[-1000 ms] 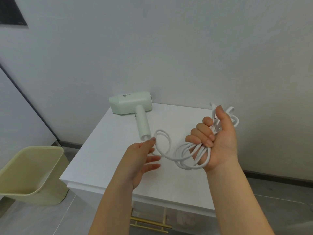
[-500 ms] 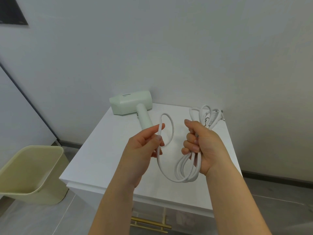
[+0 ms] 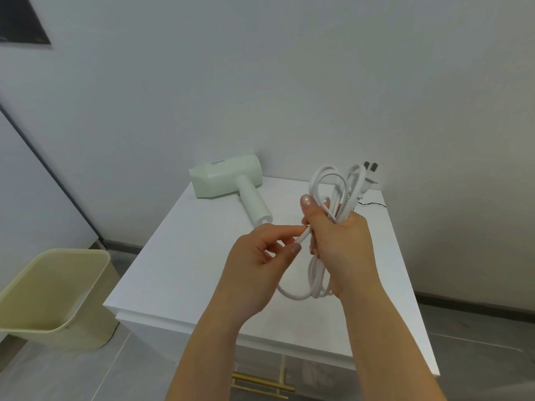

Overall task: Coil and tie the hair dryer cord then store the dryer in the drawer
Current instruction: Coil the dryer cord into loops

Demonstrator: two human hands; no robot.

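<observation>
The white cord [image 3: 346,195] is sitting bunched in loops in your right hand [image 3: 338,244], which is clenching the bundle above the white cabinet top [image 3: 188,270], with the plug [image 3: 369,172] sticking up behind. Your left hand [image 3: 257,256] is pinching one strand just beside that fist. The pale green hair dryer [image 3: 228,180] is lying at the cabinet's far edge, by the wall. A yellow bin [image 3: 52,296] is standing on the floor to the left.

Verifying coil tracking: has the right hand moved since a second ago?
Yes. The right hand, gripping the cord, shifted left, closer to the stationary hair dryer.
</observation>
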